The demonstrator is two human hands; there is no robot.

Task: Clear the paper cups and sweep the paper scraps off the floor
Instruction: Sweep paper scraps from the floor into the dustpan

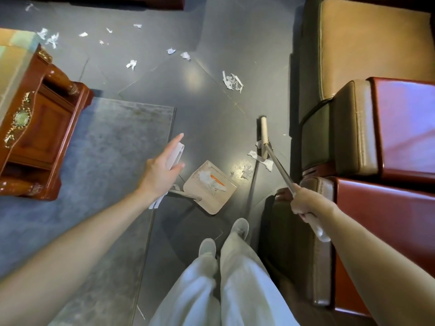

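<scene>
My right hand [306, 204] grips the metal stick of a broom [280, 168]. The broom's head [264, 135] rests on the dark floor beside the sofa base. My left hand [162, 168] holds the white upright handle [176, 154] of a beige dustpan [211, 191], thumb pinching it and fingers stretched out. The pan lies on the floor with paper scraps inside. White scraps lie by the broom head [261, 158], just right of the pan [244, 171], farther ahead [231, 82] and scattered toward the far left [50, 37]. No paper cups are in view.
A carved wooden table [40, 123] stands at the left on a grey rug [106, 149]. Leather sofa seats with red wooden arms [376, 114] line the right side. My feet [223, 238] stand just behind the dustpan.
</scene>
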